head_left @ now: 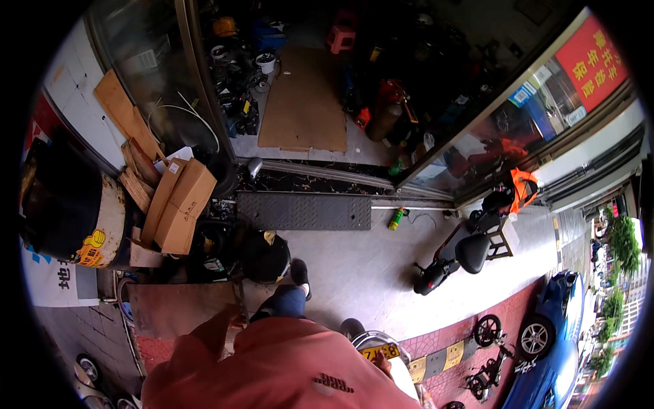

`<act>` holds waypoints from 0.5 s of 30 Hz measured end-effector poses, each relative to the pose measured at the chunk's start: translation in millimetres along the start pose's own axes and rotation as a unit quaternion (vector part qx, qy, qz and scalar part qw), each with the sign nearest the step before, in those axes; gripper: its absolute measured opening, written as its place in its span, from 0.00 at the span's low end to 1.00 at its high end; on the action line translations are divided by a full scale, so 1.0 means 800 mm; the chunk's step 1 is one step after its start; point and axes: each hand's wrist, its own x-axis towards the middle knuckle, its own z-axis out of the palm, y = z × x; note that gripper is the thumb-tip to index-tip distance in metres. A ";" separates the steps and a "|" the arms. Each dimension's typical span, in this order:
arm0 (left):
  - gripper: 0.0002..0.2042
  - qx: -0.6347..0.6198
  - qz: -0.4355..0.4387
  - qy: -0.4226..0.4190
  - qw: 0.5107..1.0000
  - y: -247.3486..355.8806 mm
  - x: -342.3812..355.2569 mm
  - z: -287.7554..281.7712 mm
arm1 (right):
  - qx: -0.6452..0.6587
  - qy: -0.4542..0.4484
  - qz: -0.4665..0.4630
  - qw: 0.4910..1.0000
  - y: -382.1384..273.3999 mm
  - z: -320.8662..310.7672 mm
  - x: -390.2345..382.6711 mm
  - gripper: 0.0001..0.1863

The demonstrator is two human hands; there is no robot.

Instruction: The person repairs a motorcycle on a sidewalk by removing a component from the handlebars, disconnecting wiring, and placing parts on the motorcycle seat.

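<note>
Right hand (384, 364) at yellow plate (388, 351), grip cannot be told | left hand (230, 317) near brown board (177, 307), grip unclear | dark ramp (303, 210) before doorway

Blue car (562, 354), cardboard boxes (185, 210), green bottle (396, 219), red stool (341, 39)

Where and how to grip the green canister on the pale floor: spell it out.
Grip the green canister around its mid-body, probably best from the near side: the body looks narrow and rounded, pale floor lies before it, and a dark textured plate is to its left.
</note>
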 end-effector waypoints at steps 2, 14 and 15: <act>0.21 -0.048 0.021 0.021 0.998 0.118 -0.029 0.043 | -0.040 -0.005 0.061 0.997 -0.018 -0.016 0.046 0.26; 0.14 -0.050 0.101 0.103 0.988 0.660 -0.018 0.014 | -0.055 -0.146 0.028 0.987 -0.517 0.289 0.410 0.30; 0.14 -0.050 0.077 0.110 0.990 0.671 -0.012 0.011 | -0.052 -0.170 0.012 0.984 -0.569 0.318 0.436 0.31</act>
